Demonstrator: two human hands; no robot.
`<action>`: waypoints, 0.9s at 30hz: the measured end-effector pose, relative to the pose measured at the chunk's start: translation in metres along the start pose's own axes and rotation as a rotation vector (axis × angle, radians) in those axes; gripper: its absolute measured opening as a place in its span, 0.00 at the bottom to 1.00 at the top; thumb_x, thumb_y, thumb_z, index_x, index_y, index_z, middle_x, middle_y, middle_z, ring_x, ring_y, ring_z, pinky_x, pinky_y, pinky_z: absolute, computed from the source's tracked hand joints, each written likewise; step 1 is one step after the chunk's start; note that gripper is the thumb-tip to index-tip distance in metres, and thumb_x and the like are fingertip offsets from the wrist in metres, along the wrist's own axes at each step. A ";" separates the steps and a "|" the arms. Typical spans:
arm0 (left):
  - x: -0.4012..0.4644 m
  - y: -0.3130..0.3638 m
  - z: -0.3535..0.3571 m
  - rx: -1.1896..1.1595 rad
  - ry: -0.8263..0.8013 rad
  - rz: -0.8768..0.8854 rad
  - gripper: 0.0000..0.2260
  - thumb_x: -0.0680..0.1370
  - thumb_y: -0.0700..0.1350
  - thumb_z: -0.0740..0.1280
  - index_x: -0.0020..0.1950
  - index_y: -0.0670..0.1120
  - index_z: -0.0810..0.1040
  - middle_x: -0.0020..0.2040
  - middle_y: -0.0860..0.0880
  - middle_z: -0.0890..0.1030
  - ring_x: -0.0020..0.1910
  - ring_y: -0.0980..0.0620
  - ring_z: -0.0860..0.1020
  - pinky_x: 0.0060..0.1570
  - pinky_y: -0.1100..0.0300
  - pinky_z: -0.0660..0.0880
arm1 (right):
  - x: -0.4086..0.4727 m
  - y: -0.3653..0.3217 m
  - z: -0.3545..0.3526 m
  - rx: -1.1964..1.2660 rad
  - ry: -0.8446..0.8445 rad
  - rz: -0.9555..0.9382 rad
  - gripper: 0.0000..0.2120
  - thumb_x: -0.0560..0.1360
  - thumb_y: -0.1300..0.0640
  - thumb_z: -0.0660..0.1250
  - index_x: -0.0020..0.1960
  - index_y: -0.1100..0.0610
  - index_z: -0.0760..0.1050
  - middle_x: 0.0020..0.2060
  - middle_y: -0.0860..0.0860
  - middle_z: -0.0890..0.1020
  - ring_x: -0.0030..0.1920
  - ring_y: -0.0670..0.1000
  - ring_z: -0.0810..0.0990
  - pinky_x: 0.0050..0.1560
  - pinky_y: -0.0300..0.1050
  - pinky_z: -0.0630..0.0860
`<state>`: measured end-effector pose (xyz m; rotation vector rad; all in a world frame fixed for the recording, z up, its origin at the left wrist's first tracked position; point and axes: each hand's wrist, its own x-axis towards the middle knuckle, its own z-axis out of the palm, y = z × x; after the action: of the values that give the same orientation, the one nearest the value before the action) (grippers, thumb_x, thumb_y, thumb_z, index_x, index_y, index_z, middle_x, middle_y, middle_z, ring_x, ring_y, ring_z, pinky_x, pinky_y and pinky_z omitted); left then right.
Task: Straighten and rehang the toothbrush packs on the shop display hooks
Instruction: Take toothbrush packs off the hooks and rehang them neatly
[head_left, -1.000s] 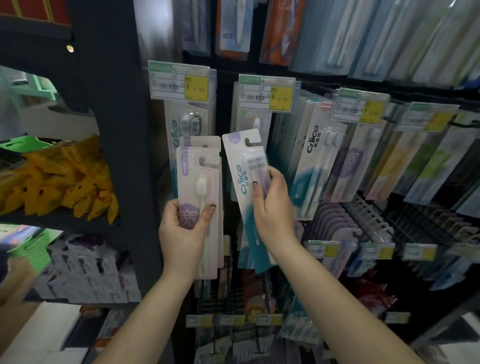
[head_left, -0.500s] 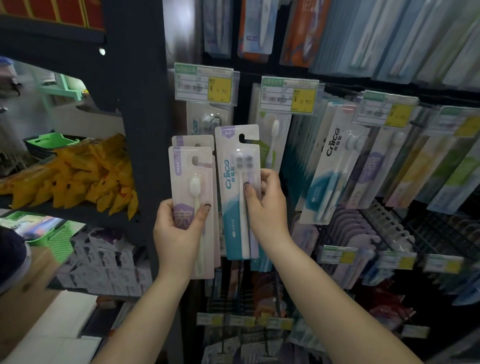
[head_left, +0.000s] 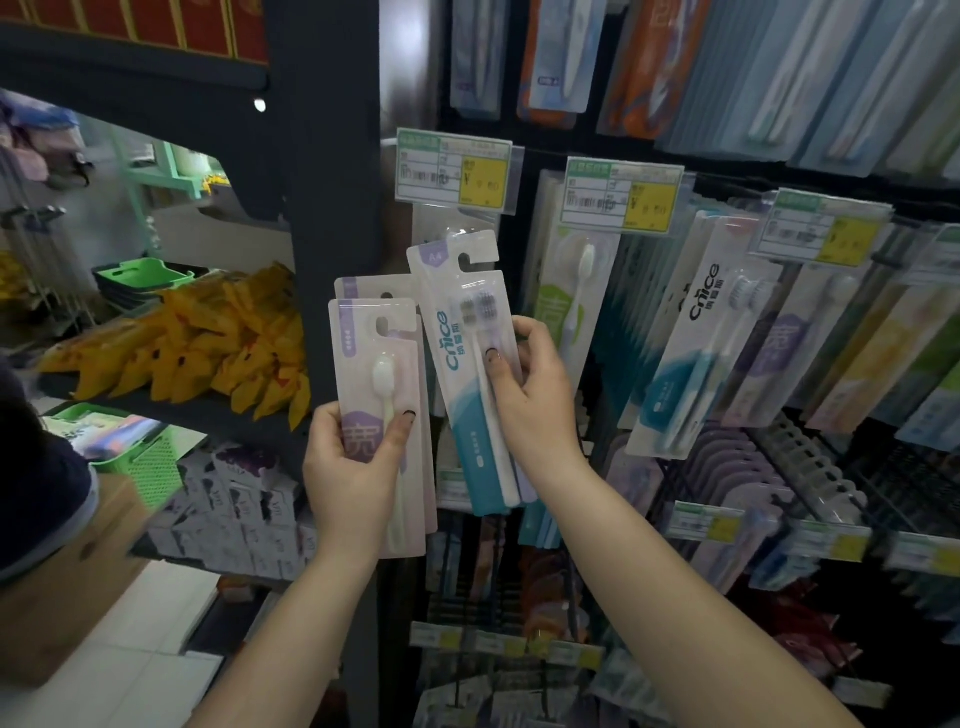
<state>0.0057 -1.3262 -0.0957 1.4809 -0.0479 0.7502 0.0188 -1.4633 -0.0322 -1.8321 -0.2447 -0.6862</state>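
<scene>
the left hand (head_left: 358, 467) grips two stacked lilac toothbrush packs (head_left: 376, 395), just left of the leftmost price tag (head_left: 453, 169) and below it. the right hand (head_left: 530, 400) pinches a cnice twin pack (head_left: 467, 374), its hang slot just under that tag. judgement: level the slot, then slide it squarely onto the hook behind the tag.

Dim shop aisle. Dark metal upright post (head_left: 337, 171) splits the view. Left of it, a dark shelf (head_left: 171, 410) carrying yellow packets (head_left: 208, 348), green baskets (head_left: 143, 275) behind them, white boxes (head_left: 234, 499) stacked below. Pale tiled floor (head_left: 135, 649) at bottom left. Small bright light spot (head_left: 260, 105) on the upper beam.
</scene>
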 end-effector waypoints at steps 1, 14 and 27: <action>0.000 0.000 -0.001 0.001 0.007 0.002 0.12 0.70 0.45 0.72 0.42 0.54 0.69 0.38 0.54 0.75 0.33 0.64 0.74 0.34 0.72 0.72 | 0.001 -0.001 0.001 0.000 -0.008 -0.011 0.09 0.78 0.61 0.61 0.57 0.54 0.70 0.47 0.45 0.79 0.48 0.43 0.79 0.50 0.40 0.77; 0.004 -0.001 -0.011 0.008 0.040 0.004 0.11 0.69 0.49 0.71 0.43 0.54 0.69 0.39 0.53 0.75 0.34 0.64 0.74 0.34 0.72 0.71 | 0.027 -0.023 0.012 -0.013 -0.031 -0.091 0.09 0.77 0.60 0.62 0.56 0.52 0.72 0.46 0.44 0.78 0.48 0.45 0.79 0.49 0.39 0.76; 0.004 0.001 -0.009 0.007 0.045 0.027 0.12 0.71 0.45 0.71 0.42 0.54 0.68 0.38 0.54 0.74 0.33 0.66 0.74 0.33 0.73 0.71 | 0.033 -0.032 0.012 0.056 0.025 -0.092 0.06 0.77 0.60 0.63 0.52 0.52 0.70 0.42 0.41 0.77 0.43 0.38 0.77 0.41 0.27 0.73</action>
<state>0.0049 -1.3162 -0.0937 1.4720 -0.0314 0.8062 0.0342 -1.4455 0.0096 -1.7667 -0.3306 -0.7587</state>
